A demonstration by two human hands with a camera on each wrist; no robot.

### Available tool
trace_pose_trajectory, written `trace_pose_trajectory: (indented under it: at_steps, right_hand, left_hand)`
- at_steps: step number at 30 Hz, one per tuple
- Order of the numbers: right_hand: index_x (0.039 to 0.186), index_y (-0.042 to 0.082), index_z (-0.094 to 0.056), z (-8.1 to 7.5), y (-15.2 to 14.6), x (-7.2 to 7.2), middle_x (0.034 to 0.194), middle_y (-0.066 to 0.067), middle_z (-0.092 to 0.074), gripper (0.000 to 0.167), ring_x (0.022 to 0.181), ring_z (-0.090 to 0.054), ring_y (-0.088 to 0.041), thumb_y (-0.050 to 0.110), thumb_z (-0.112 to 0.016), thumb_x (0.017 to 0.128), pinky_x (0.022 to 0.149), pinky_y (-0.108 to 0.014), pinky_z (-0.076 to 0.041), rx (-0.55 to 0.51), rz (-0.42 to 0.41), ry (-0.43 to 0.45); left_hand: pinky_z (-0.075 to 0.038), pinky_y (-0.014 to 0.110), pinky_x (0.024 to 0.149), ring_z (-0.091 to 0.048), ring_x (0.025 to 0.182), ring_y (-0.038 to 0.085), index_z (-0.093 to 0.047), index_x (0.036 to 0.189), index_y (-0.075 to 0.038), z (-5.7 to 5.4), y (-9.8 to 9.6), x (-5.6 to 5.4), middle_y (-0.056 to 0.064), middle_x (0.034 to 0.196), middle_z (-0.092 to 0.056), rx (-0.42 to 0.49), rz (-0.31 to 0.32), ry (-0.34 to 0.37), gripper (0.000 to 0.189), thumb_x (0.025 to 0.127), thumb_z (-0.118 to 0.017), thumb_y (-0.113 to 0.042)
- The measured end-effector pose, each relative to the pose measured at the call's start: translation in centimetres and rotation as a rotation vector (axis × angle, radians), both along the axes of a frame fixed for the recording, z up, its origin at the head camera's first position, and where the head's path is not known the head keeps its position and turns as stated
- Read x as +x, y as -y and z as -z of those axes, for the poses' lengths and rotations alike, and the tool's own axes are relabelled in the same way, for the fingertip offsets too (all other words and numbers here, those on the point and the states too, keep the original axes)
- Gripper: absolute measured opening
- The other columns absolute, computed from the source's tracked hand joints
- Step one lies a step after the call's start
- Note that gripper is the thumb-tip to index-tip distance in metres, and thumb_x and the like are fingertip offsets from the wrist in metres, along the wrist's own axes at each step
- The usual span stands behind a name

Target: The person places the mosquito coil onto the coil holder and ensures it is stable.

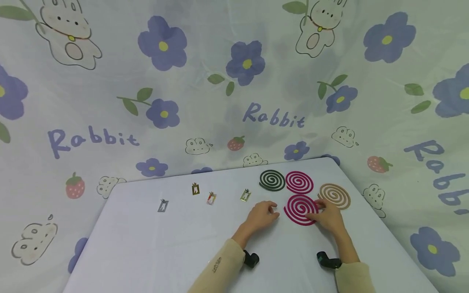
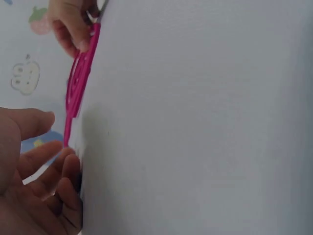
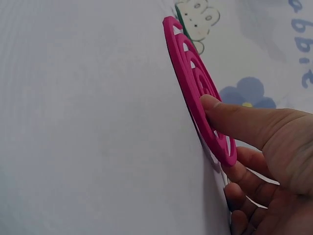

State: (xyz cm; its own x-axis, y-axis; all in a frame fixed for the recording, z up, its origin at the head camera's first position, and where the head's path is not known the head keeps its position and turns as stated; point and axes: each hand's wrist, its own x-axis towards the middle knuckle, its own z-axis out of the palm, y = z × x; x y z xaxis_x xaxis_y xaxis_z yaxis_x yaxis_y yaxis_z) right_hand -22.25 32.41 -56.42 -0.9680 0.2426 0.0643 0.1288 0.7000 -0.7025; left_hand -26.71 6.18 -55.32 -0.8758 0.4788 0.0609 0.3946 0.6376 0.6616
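Note:
My right hand [image 1: 328, 216] pinches the edge of a pink mosquito coil [image 3: 183, 68], thumb on its upper face and fingers at its rim. In the head view this pink coil [image 1: 296, 198] lies flat, close over the white table. My left hand [image 1: 261, 215] is to the left of the coil, holding nothing, its fingers loosely bent and thumb apart. In the left wrist view the left fingertips [image 2: 68, 152] are low by the table, near the coil's edge. A tan coil [image 1: 342, 192] lies just beyond the right hand.
Behind the held coil lie a dark green coil [image 1: 272, 180] and another pink coil [image 1: 299, 182]. Several small flat metal pieces with cut-outs are spread to the left, among them a silver one [image 1: 160, 209] and a gold one [image 1: 198, 189]. Rabbit-print cloth [image 1: 205, 89] hangs around the table.

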Motion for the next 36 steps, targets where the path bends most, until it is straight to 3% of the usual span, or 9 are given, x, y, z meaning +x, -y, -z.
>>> trace_pose_trajectory:
  at_steps: [7, 15, 22, 27, 36]
  right_hand:
    - [0.119, -0.006, -0.058, 0.2, 0.5, -0.2, 0.104, -0.023, -0.061, 0.064, 0.095, -0.057, -0.038, 0.024, -0.087, 0.071, 0.080, -0.049, -0.048, -0.010, 0.015, -0.005]
    - [0.120, -0.005, -0.057, 0.0, 0.7, -0.3, 0.107, -0.024, -0.061, 0.063, 0.097, -0.057, -0.037, 0.023, -0.086, 0.073, 0.080, -0.051, -0.050, -0.021, 0.020, -0.022]
    - [0.120, -0.003, -0.058, 0.1, 1.3, -0.2, 0.106, -0.021, -0.062, 0.064, 0.089, -0.058, -0.031, 0.024, -0.088, 0.071, 0.072, -0.041, -0.050, -0.022, 0.015, -0.006]
    - [0.121, -0.001, -0.058, 0.1, 1.5, -0.2, 0.107, -0.020, -0.062, 0.064, 0.083, -0.057, -0.027, 0.025, -0.088, 0.071, 0.065, -0.033, -0.048, -0.022, 0.022, 0.004]
    - [0.117, -0.004, -0.058, -0.1, 2.4, -0.6, 0.098, -0.018, -0.062, 0.059, 0.089, -0.059, -0.030, 0.014, -0.088, 0.070, 0.069, -0.034, -0.052, -0.115, 0.020, -0.073]
  left_hand:
    - [-0.047, 0.026, 0.073, -0.055, 0.088, 0.009, -0.069, 0.118, -0.012, 0.4, -1.3, -0.6, -0.003, 0.096, -0.058, -0.035, -0.002, -0.041, 0.035, 0.089, -0.069, -0.032]
    - [-0.048, 0.027, 0.078, -0.057, 0.093, 0.010, -0.067, 0.122, -0.008, 0.4, -2.4, -1.3, -0.002, 0.100, -0.060, -0.014, 0.000, -0.001, 0.040, 0.090, -0.067, -0.032]
    - [-0.048, 0.027, 0.075, -0.056, 0.091, 0.009, -0.071, 0.118, -0.010, 0.9, -2.8, -1.2, -0.003, 0.098, -0.061, -0.034, -0.031, -0.010, 0.037, 0.088, -0.069, -0.032]
    - [-0.047, 0.026, 0.071, -0.055, 0.086, 0.007, -0.074, 0.112, -0.014, 1.1, -3.1, -0.7, -0.006, 0.093, -0.060, 0.010, -0.065, 0.008, 0.030, 0.088, -0.070, -0.030]
    - [-0.045, 0.026, 0.066, -0.053, 0.074, 0.005, -0.068, 0.117, -0.012, 1.1, -3.0, -0.7, -0.007, 0.086, -0.062, 0.129, -0.131, 0.019, 0.034, 0.086, -0.071, -0.027]
